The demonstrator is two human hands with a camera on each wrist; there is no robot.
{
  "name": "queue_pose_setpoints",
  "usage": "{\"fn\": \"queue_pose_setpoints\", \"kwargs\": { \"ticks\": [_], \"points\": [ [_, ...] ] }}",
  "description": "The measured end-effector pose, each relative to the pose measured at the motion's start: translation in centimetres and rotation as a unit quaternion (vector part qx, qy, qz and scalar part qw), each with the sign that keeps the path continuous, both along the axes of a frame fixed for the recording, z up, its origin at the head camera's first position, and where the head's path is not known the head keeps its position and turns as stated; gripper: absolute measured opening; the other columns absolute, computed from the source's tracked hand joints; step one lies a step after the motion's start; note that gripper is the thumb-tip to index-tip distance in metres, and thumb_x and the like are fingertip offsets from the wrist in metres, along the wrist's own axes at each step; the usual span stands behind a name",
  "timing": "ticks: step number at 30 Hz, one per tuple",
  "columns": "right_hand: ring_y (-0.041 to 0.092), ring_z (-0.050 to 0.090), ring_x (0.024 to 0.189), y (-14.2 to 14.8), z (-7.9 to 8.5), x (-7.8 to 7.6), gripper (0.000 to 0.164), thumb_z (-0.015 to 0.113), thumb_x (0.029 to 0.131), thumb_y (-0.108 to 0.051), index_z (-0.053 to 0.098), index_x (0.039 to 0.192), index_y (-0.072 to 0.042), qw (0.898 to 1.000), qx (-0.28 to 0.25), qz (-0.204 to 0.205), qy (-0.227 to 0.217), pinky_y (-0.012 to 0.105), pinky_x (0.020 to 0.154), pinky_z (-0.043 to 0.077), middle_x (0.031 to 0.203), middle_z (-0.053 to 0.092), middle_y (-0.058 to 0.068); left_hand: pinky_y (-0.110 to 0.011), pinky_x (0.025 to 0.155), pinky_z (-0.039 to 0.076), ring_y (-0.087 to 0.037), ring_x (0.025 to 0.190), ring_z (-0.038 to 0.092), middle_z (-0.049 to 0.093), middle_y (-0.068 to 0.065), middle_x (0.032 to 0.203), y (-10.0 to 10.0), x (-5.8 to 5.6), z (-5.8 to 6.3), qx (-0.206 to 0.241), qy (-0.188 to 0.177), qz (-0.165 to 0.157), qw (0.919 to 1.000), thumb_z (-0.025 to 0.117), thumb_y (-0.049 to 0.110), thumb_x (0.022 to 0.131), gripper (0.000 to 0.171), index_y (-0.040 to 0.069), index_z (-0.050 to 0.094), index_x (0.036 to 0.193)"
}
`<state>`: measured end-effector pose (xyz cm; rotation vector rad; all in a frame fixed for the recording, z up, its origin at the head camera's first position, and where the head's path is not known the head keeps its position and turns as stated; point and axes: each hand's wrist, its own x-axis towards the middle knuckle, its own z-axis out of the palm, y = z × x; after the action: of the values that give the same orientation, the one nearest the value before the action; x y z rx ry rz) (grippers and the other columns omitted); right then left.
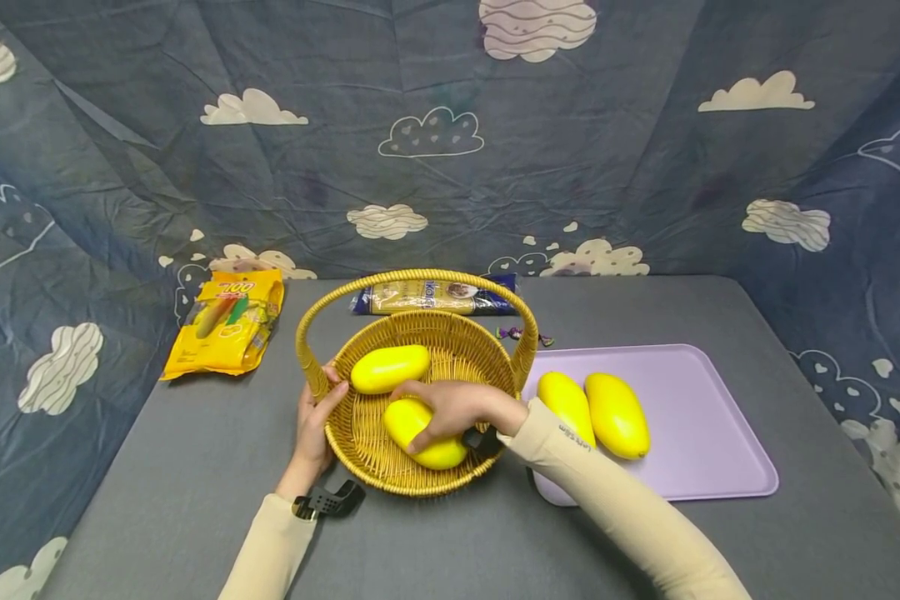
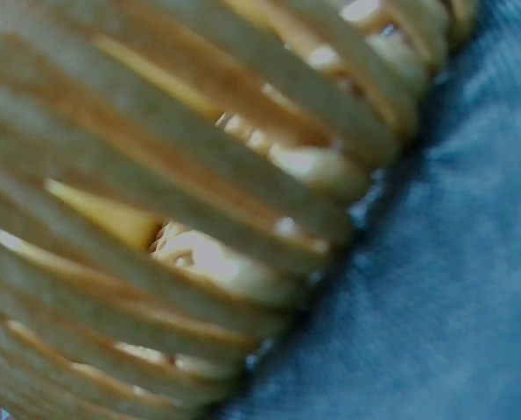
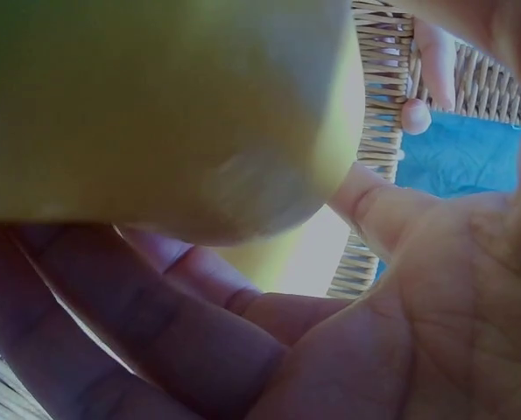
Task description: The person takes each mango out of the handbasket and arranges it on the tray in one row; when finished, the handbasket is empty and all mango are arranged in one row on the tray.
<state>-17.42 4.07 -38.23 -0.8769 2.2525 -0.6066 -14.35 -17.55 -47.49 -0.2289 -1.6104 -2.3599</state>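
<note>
A round wicker basket (image 1: 457,337) with a tall arched handle stands on the table; its woven side (image 2: 155,175) fills most of the left wrist view. My left hand (image 1: 315,429) grips the basket's left rim beside the foot of the handle, thumb over the edge. Inside the basket, my right hand (image 1: 453,408) holds a yellow mango (image 1: 405,421), with fingers and thumb around it. The same mango (image 3: 172,114) looms close in the right wrist view, fingers (image 3: 155,324) curved beneath it. Another yellow mango (image 1: 390,369) lies toward the back left of the basket.
On the right, a lilac tray (image 1: 697,417) bears two mangoes (image 1: 617,415), partly behind my right sleeve. A long blue-ended packet (image 1: 401,299) lies behind the basket, with small purple wrapped candies (image 1: 512,333) near it. At the back left is a yellow candy bag (image 1: 228,333).
</note>
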Motion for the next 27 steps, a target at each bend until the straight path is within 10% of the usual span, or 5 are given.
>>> {"fn": "queue_pose_setpoints", "kwargs": {
  "ticks": [27],
  "points": [
    [0.019, 0.049, 0.106, 1.5, 1.8, 1.4, 0.072, 0.072, 0.082, -0.037, 0.036, 0.144, -0.025, 0.99, -0.11, -0.033, 0.076, 0.037, 0.084, 0.04, 0.13, 0.049, 0.005, -0.026, 0.088, 0.036, -0.022, 0.101, 0.041, 0.041, -0.014, 0.104, -0.1, 0.0, -0.1, -0.005, 0.005, -0.002, 1.0, 0.054, 0.0, 0.091, 0.023, -0.012, 0.037, 0.101]
  ]
}}
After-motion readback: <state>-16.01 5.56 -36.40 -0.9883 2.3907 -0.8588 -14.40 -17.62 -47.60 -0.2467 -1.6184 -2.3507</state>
